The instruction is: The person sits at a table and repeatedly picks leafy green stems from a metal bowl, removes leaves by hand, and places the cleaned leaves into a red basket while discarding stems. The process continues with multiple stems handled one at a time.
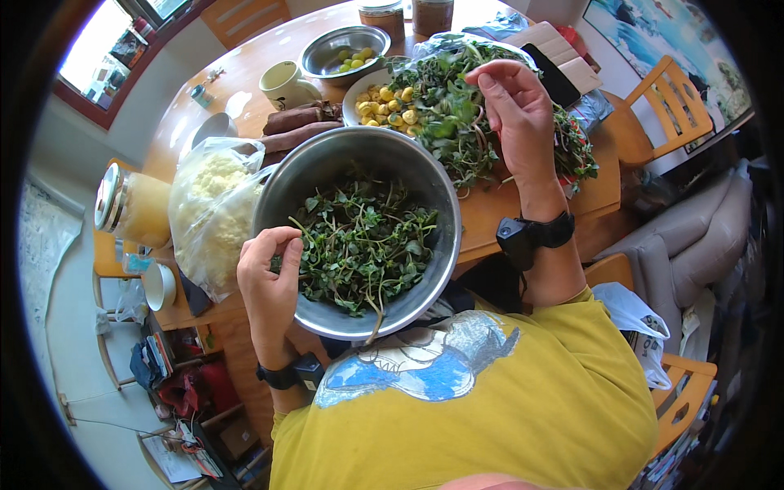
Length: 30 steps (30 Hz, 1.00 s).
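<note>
A steel bowl (450,245) of leafy green sprigs (367,245) is right in front of me, with one long stem hanging over its near rim. My left hand (272,275) is at the bowl's left rim, thumb and index finger curled close together beside a stem. Whether it grips that stem I cannot tell. Beyond the bowl to the right, my right hand (517,110) is raised over a heap of similar greens (471,153) in a plastic bag. Its thumb and index finger pinch a sprig (450,122) whose leaves are blurred.
Left of the bowl are a clear bag of pale yellow crumbly food (214,214) and a glass jar (144,205). Behind it lie brown roots (300,131), a plate of yellow pieces (389,107), a mug (288,86) and a bowl of grapes (312,52). A dark phone (551,76) lies far right.
</note>
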Each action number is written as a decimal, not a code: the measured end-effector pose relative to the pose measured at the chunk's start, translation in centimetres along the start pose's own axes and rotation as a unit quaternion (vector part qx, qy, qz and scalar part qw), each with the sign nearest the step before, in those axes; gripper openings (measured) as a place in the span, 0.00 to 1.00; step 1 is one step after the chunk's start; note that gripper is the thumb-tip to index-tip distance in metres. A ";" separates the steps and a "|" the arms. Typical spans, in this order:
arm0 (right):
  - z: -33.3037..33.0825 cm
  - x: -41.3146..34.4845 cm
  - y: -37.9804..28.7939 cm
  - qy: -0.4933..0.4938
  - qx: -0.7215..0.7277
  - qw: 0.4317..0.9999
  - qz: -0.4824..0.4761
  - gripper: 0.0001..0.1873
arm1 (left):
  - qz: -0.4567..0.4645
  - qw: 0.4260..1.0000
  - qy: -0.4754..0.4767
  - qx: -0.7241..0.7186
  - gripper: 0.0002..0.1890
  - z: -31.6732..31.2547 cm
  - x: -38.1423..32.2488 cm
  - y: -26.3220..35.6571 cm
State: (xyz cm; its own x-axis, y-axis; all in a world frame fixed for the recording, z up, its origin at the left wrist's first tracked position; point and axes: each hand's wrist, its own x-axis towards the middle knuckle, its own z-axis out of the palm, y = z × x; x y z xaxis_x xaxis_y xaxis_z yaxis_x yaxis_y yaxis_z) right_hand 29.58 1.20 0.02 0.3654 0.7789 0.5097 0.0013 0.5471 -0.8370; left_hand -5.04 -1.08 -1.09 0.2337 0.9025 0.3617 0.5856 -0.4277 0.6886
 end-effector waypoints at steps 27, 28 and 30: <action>8.4 -5.3 -5.8 -0.289 0.228 0.845 0.387 0.18 | -0.009 0.895 -0.173 -0.411 0.11 -1.8 4.4 3.8; 8.4 -5.3 -5.6 -0.292 0.210 0.853 0.378 0.18 | -0.011 0.886 -0.181 -0.426 0.11 -1.8 4.5 3.6; 8.2 -5.4 -5.4 -0.321 0.211 0.844 0.374 0.17 | -0.010 0.876 -0.189 -0.443 0.10 -1.6 4.7 3.2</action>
State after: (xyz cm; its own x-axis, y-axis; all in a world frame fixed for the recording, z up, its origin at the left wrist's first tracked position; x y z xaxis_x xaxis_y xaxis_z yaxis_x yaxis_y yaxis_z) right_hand 19.98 -3.42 3.41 -0.4626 0.8865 -0.0135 -0.3880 -0.2161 -0.8960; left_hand -3.28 1.68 3.81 0.5681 0.7913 0.2262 -0.2021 -0.1323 0.9704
